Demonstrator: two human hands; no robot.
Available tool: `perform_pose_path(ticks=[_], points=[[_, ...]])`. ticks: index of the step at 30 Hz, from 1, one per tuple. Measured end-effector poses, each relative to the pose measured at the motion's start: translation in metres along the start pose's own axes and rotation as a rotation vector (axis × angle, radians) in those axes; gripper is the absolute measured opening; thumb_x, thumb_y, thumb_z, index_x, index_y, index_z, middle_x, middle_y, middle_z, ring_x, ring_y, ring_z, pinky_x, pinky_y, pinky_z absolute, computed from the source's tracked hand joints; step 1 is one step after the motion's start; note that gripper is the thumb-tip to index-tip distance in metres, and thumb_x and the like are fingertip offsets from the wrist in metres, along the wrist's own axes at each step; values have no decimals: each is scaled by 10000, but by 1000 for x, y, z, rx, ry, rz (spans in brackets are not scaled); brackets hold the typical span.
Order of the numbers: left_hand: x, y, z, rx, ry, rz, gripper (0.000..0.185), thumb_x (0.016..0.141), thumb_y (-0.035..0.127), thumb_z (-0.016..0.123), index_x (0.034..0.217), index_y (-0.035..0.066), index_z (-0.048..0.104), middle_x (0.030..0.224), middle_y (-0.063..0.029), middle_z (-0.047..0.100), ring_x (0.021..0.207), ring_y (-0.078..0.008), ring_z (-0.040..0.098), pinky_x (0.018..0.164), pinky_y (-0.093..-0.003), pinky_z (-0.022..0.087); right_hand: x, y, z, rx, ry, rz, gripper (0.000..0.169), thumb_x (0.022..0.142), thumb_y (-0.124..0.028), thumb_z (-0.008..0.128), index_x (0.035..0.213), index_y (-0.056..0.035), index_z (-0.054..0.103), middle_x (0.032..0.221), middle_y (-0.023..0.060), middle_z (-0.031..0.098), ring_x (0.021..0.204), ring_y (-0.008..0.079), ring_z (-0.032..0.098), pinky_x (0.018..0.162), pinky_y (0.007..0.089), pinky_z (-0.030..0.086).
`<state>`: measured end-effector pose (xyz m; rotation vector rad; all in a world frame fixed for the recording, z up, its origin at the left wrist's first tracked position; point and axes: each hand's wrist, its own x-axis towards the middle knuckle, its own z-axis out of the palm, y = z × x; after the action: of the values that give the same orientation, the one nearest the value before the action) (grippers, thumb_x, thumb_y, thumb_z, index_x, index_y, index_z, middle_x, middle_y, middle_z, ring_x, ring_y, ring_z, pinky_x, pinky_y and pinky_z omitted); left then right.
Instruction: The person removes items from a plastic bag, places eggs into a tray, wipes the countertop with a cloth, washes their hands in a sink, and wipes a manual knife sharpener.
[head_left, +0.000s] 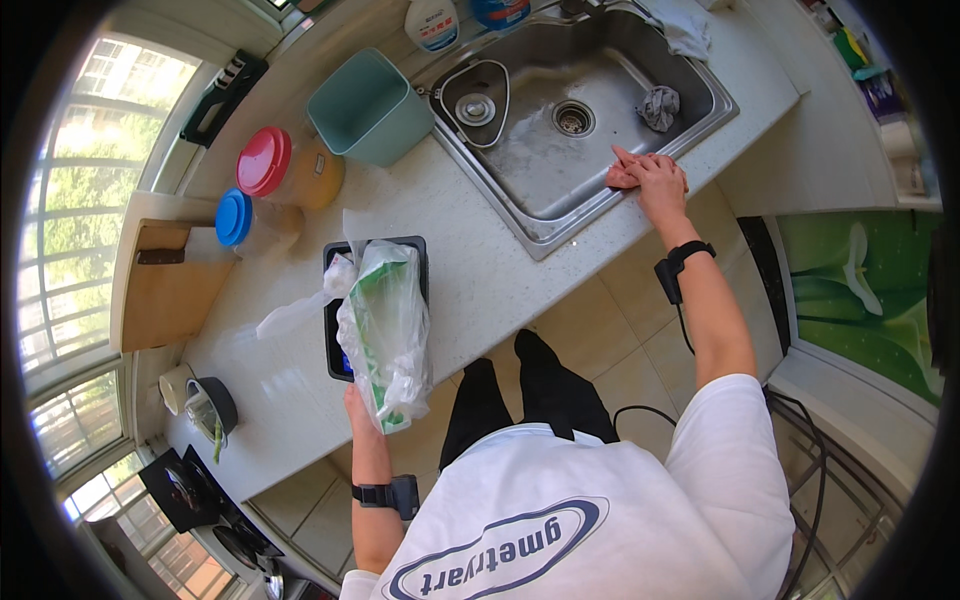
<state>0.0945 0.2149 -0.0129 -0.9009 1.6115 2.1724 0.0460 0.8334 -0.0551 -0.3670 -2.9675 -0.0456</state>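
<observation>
My right hand (660, 180) is shut on a pink piece of raw meat (621, 178) at the front rim of the stainless steel sink (540, 195). My left hand (360, 409) is at the near end of a black plastic tray (331, 352), its fingers hidden by the tray and a plastic bag. That clear bag with green print (386, 322) lies over the tray and hangs past its near end. A crumpled white plastic piece (340, 277) pokes out at the tray's left side. In the sink lies a wadded grey cloth (660, 109), right of the drain (574, 118).
Behind the tray stand a teal plastic bin (382, 135), a red-lidded jar (265, 161) and a blue-lidded jar (234, 217). Cutting boards (169, 300) lean by the window. A triangular strainer (476, 109) occupies the sink's left corner. A dark bowl (217, 409) sits farther left.
</observation>
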Motion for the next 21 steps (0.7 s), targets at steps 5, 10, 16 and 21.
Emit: perform_pose_path(ticks=[5,10,16,21], points=[[-11,-14,-23,88,101,-26,170,937,124,534,934,-11,637,846,-89,683,705,-161,661,626,-315,542,-29,-102,5,158,-39,-162,401,717,-25,645,1088,-172,677,1206,-5,618,1124,265,517,873,463,409],[-21,-23,-26,87,270,6,136,888,125,605,874,2,661,796,-41,672,655,-129,613,612,-295,504,-67,-195,13,383,171,-182,332,744,-31,605,1040,-147,702,1041,70,672,1015,300,583,898,392,460],[-38,-35,-60,-53,393,51,145,884,127,607,872,10,691,809,-42,695,682,-130,636,632,-295,502,-39,-181,11,884,-344,182,351,880,-35,582,1222,-70,656,1140,152,688,1046,267,645,897,364,493],[-43,-15,-79,-136,531,120,147,877,134,613,878,12,696,824,-44,697,706,-131,639,650,-298,503,-35,-182,37,1237,-330,215,337,919,15,509,1236,3,623,1189,111,670,1032,173,620,927,296,477]])
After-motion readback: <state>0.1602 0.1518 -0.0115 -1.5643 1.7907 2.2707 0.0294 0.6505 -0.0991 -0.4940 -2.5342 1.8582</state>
